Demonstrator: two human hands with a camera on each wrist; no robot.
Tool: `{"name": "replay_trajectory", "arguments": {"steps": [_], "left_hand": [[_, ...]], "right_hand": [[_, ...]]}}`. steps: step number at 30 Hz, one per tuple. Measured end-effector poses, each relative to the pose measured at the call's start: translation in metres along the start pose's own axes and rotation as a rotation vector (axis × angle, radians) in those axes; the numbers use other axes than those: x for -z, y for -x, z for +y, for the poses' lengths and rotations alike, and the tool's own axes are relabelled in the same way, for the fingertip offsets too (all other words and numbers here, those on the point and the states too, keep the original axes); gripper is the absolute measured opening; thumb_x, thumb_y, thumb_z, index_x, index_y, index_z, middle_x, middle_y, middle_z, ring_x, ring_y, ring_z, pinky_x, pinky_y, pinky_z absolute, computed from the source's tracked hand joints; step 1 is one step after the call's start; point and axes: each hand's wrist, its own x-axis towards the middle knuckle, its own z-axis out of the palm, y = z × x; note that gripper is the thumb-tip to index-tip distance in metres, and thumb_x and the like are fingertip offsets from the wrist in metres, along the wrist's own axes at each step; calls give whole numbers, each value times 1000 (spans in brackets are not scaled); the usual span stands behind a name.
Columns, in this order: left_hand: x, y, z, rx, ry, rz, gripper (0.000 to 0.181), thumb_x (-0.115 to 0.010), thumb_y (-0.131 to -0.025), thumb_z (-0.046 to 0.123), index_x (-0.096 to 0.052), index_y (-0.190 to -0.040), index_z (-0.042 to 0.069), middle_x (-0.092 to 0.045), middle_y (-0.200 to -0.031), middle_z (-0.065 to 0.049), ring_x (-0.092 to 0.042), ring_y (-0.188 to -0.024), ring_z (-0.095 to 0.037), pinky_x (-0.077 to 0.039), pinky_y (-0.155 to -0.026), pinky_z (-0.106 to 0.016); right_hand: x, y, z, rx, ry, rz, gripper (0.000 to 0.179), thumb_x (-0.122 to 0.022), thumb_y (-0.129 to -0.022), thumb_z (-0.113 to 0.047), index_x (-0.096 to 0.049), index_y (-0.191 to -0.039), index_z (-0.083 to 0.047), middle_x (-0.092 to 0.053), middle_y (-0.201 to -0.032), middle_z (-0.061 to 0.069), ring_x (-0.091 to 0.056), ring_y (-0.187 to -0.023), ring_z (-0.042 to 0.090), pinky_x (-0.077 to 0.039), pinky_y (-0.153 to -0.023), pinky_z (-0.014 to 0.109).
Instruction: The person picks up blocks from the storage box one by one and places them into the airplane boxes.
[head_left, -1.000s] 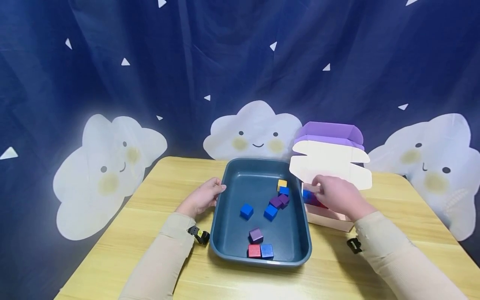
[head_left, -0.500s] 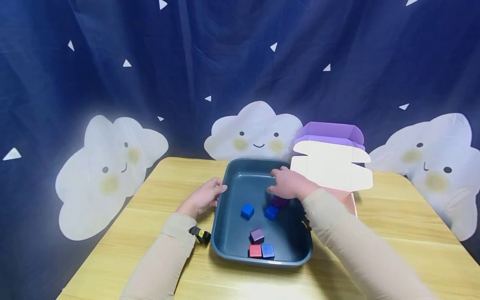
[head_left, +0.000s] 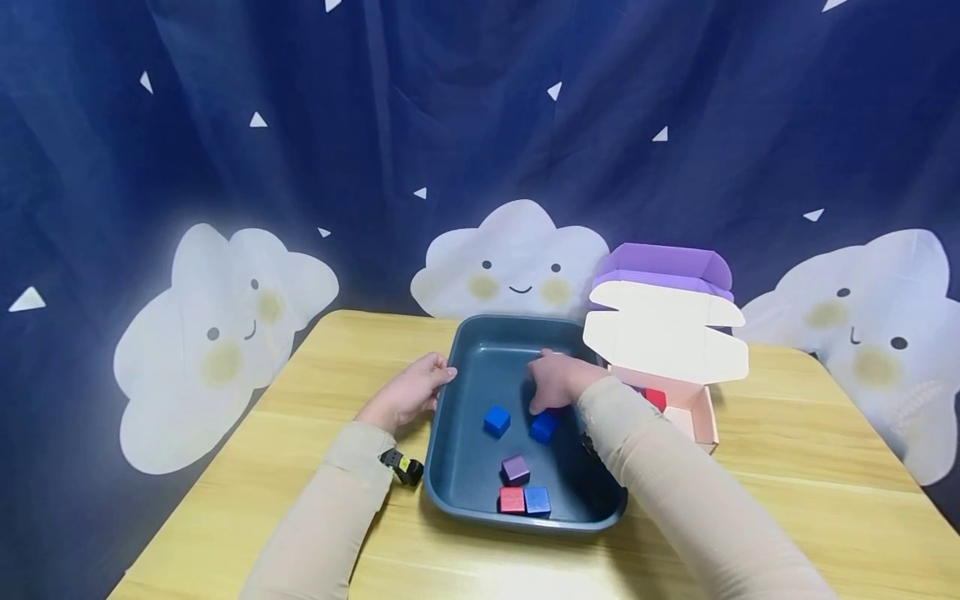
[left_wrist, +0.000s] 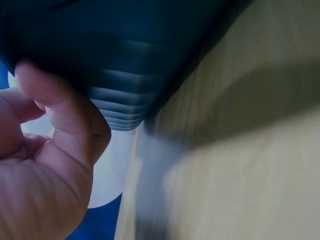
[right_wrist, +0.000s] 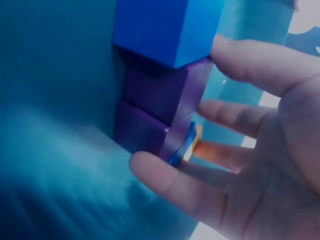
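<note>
A dark blue-green tray (head_left: 468,475) stands on the table. My left hand (head_left: 407,392) grips its left rim, the curled fingers (left_wrist: 60,110) against the outer wall in the left wrist view. Inside the tray's right half is my right hand (head_left: 558,382), fingers spread and nearly straight over a row of cubes. In the right wrist view its thumb (right_wrist: 245,57) lies by a blue cube (right_wrist: 150,30) and two purple cubes (right_wrist: 155,92). Past them shows a yellow cube (right_wrist: 194,142). Whether the fingers press on any cube cannot be told.
Several cubes lie elsewhere in the tray: blue (head_left: 497,421), purple (head_left: 515,470), red (head_left: 512,500) and another blue (head_left: 537,500). Right of the tray stands an open pink box (head_left: 701,417), its lid (head_left: 663,329) raised, with a red cube (head_left: 655,398) inside.
My right hand has moved left from the box into the tray, then slightly lower over the cube row. The red cube in the box is visible again. The left hand stays at the rim.
</note>
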Motion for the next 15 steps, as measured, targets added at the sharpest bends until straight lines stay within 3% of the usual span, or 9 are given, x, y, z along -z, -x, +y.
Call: {"name": "replay_trajectory", "arguments": {"steps": [5,9,15], "left_hand": [[0,0,0,12,0,7,14,-46,-108,13,-42,-97,6,-49,-86,-7,-53,-74,-17,-50,-63,-30],[0,1,0,15,-8,14,14,-46,-109,14,-43,-98,5,-49,-88,-8,-54,-76,-18,-51,-65,-31],[0,1,3,7,-19,12,14,-46,-109,15,-43,-99,5,-50,-88,-8,-54,-76,-18,-50,-65,-30]], "right_hand": [[0,4,-6,141,-69,4,55,-76,-90,-25,-59,-139,-6,-50,-143,19,-56,-121,34,-47,-101,52],[3,6,-7,234,-101,23,42,-68,-92,-10,-64,-134,-10,-52,-140,16,-56,-121,33,-47,-102,50],[5,13,-8,255,-33,-19,44,-61,-89,5,-73,-122,-21,-47,-143,15,-56,-118,32,-53,-93,43]]}}
